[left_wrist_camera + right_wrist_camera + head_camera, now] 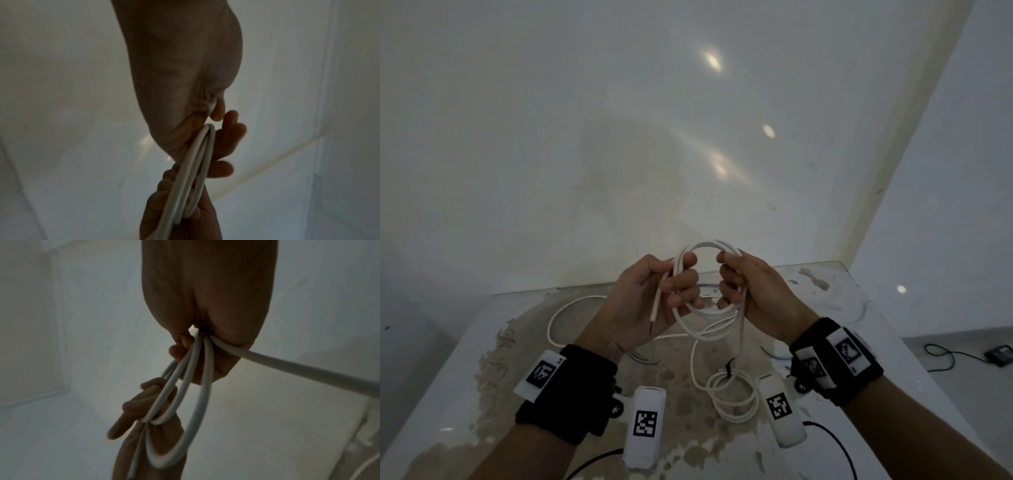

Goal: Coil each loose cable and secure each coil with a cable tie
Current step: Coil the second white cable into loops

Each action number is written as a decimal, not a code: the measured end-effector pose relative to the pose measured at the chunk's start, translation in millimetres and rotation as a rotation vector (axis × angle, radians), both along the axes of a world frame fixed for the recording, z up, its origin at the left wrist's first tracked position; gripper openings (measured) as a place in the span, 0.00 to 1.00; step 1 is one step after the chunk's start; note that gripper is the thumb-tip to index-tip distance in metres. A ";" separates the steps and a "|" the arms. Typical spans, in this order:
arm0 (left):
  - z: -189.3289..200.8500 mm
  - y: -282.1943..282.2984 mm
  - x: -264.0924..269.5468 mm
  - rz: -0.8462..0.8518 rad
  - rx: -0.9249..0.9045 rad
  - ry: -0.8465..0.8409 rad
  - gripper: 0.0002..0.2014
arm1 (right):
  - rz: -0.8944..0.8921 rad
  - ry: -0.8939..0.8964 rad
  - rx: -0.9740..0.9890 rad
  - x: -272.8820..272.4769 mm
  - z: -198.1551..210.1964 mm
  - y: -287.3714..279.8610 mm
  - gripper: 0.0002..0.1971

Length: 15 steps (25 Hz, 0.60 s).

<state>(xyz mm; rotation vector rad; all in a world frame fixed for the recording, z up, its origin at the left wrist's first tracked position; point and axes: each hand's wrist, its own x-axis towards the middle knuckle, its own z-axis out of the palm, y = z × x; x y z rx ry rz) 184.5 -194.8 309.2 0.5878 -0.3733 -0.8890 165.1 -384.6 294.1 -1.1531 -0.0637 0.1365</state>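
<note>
both hands, left hand (650, 298) and right hand (751, 287), grip opposite sides of the white cable coil (705, 274) above the surface (825, 308); only the head view shows a tied coil (732, 397) beneath.

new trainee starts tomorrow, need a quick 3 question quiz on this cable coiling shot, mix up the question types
1. True or false: both the left hand and the right hand grip the white cable coil, held up above the table.

2. Multiple choice: the finished coil lying on the table is bound by
A. a black cable tie
B. red tape
C. nothing

3. Fill in: the cut end of the cable lies across the ____ hand's palm.

Key: 1 true; 2 A; 3 left
</note>
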 end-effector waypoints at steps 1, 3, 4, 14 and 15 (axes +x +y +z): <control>1.1 2.4 -1.1 0.023 0.066 0.004 0.15 | -0.005 -0.002 -0.026 2.5 2.3 1.3 0.08; 6.0 8.2 -1.6 0.098 0.230 0.009 0.21 | -0.026 -0.019 -0.086 7.9 -1.1 5.0 0.09; 8.8 10.5 -1.4 0.132 0.294 0.014 0.22 | -0.037 -0.040 -0.126 9.8 -4.7 7.9 0.10; 4.4 3.8 2.9 0.391 0.129 0.007 0.15 | -0.050 -0.007 -0.322 15.1 -14.0 21.8 0.17; 2.2 0.9 4.3 0.409 0.114 0.021 0.16 | -0.033 0.037 -0.251 12.5 -14.4 24.1 0.15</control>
